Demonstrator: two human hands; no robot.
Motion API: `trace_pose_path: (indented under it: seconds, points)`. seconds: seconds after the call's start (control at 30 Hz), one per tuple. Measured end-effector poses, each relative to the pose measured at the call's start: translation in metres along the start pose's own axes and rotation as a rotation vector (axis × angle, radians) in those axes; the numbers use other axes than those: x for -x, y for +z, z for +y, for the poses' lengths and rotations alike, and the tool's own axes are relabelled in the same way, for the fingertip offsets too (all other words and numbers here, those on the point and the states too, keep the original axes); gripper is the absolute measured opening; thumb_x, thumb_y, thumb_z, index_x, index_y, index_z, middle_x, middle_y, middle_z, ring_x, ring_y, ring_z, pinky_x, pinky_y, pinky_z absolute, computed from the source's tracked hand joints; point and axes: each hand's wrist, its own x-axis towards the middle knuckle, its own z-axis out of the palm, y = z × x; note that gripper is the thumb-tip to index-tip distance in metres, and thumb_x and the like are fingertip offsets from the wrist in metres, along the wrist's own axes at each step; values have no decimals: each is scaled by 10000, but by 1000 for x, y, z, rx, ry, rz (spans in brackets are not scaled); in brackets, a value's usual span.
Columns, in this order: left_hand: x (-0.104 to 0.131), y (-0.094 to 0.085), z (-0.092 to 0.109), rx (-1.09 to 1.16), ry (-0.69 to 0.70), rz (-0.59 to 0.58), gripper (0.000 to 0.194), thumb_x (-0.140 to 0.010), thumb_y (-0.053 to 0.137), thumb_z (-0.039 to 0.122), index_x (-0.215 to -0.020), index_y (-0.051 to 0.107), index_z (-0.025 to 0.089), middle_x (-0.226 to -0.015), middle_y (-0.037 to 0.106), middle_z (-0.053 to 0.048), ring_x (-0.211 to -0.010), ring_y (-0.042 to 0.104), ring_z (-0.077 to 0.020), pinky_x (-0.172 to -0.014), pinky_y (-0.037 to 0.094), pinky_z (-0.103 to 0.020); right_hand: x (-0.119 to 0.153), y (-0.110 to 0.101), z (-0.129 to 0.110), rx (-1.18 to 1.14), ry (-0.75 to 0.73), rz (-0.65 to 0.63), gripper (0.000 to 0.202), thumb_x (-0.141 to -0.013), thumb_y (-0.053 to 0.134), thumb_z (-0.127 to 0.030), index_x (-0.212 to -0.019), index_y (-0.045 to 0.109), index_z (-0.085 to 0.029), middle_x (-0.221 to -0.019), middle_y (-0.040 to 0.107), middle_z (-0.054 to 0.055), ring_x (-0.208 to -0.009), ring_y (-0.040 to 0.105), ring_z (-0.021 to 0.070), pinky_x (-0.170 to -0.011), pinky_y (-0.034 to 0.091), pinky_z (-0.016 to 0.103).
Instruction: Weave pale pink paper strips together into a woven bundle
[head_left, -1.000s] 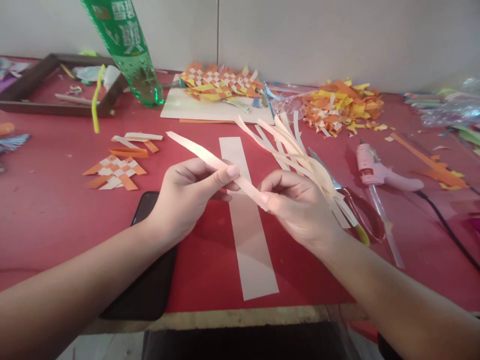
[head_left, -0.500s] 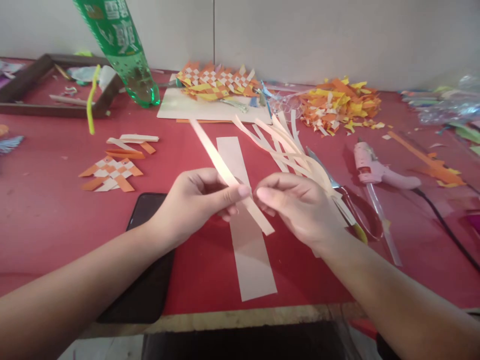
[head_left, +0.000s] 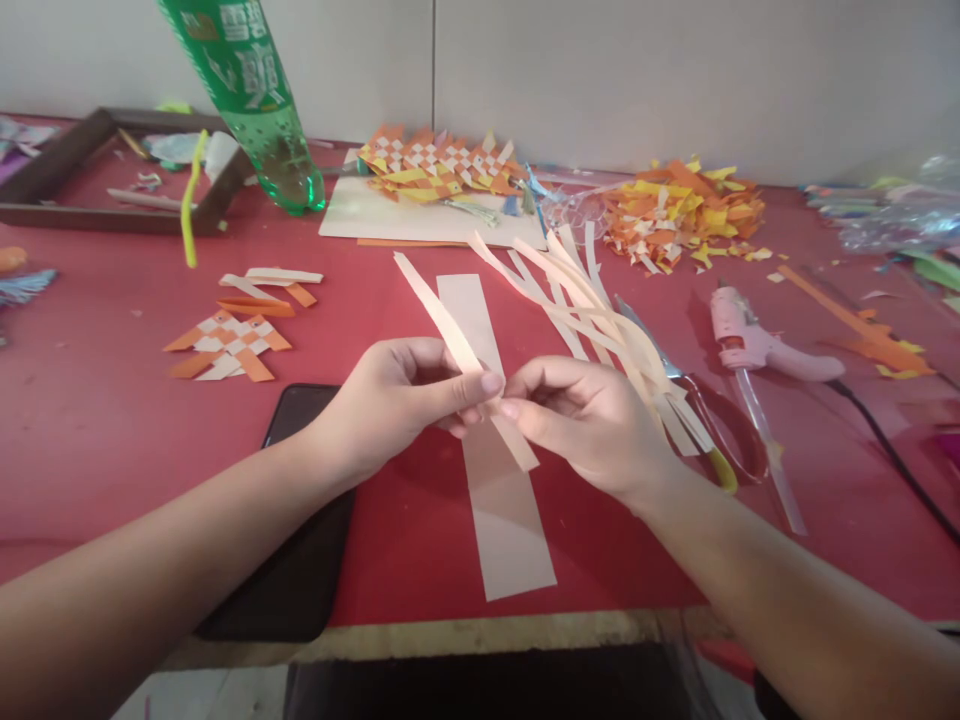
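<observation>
A narrow cream paper strip point(head_left: 441, 312) slants between my two hands above the table. My left hand point(head_left: 409, 405) is closed, pinching it near the middle between thumb and fingers. Thumb and forefinger of my right hand point(head_left: 581, 420) are pressed together at the strip's edge, just beside the left thumb. Beneath both hands lies a wider cream paper piece point(head_left: 510, 530), flat on the red tabletop. Several loose cream strips point(head_left: 592, 300) are heaped beyond my right hand, partly over a pair of scissors point(head_left: 694, 400).
A black phone point(head_left: 300, 560) lies under my left forearm. Small woven orange-and-white paper fish point(head_left: 232, 345) sit at left. At right is a pink glue gun point(head_left: 757, 340) with its cord. Behind stand a green bottle point(head_left: 262, 110), a dark frame point(head_left: 60, 215) and an orange-yellow scrap pile point(head_left: 682, 210).
My right hand has moved left and closed at the strip beside my left thumb. The strip's upper end has dropped slightly and shifted right.
</observation>
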Motion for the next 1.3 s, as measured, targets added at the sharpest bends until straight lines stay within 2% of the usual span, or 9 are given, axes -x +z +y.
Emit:
trace_pose_path:
  seconds: [0.17, 0.27, 0.43, 0.63, 0.77, 0.97, 1.07, 1.2, 1.3]
  points:
    - [-7, -6, 3, 157, 45, 182, 185, -681, 834, 264, -631, 686, 165, -564, 629, 34, -505, 563, -54, -527, 492, -147, 1, -4, 1, -6, -34, -4, 146, -784, 678, -198, -669, 590, -178, -612, 540, -34, -536, 454, 84, -477, 346, 225]
    - [-8, -8, 4, 174, 45, 206, 199, -680, 835, 267, -622, 676, 162, -565, 628, 33, -512, 568, -55, -539, 500, -150, 1, -6, 2, 3, -29, 10, 144, -776, 663, -171, -656, 584, -175, -614, 534, -33, -543, 446, 87, -484, 336, 232]
    - [-4, -4, 1, 80, -7, 70, 151, -667, 840, 240, -670, 710, 162, -613, 677, 7, -537, 601, -80, -562, 520, -181, 0, -4, 3, -34, 16, -43, 146, -876, 578, -271, -762, 614, -187, -647, 552, -19, -564, 472, 108, -530, 378, 262]
    - [0, -1, -2, 19, -30, -82, 105, -685, 825, 215, -705, 731, 174, -674, 724, -14, -612, 656, -102, -598, 545, -176, 1, 2, -1, -13, 21, -37, 158, -800, 679, -277, -705, 583, -195, -653, 612, -1, -539, 522, 111, -468, 391, 244]
    - [-7, -6, 1, 126, -5, 72, 147, -725, 799, 257, -677, 696, 164, -653, 690, 3, -572, 620, -65, -586, 531, -145, 2, 0, -1, -31, 27, -67, 134, -774, 654, -212, -686, 553, -198, -553, 519, -50, -432, 440, 76, -397, 310, 220]
    - [-13, -9, 4, 192, 109, 321, 267, -739, 780, 324, -611, 602, 171, -626, 616, 28, -616, 623, -68, -619, 535, -141, 1, -5, -4, 51, 6, -31, 148, -749, 584, -136, -628, 522, -194, -596, 469, -38, -519, 409, 89, -456, 310, 234]
    - [-8, -6, 3, 160, 60, 234, 221, -715, 805, 316, -665, 648, 168, -653, 664, 13, -620, 642, -83, -623, 548, -163, 1, -3, -4, 45, 40, -39, 124, -811, 619, -230, -704, 571, -192, -647, 509, -20, -569, 452, 105, -493, 350, 242]
    - [-1, -3, -1, 127, -78, -62, 159, -690, 833, 247, -732, 704, 163, -652, 692, 7, -607, 652, -82, -615, 548, -159, 1, 0, -1, -6, 0, -100, 76, -817, 662, -219, -770, 619, -177, -719, 598, 0, -650, 532, 116, -569, 413, 243]
    - [-3, -4, -1, 146, -53, -57, 136, -710, 820, 233, -737, 709, 159, -669, 694, 7, -607, 644, -74, -609, 539, -152, 2, -2, 1, 10, -44, -159, 107, -789, 649, -143, -714, 579, -174, -647, 547, -33, -574, 476, 86, -509, 362, 218]
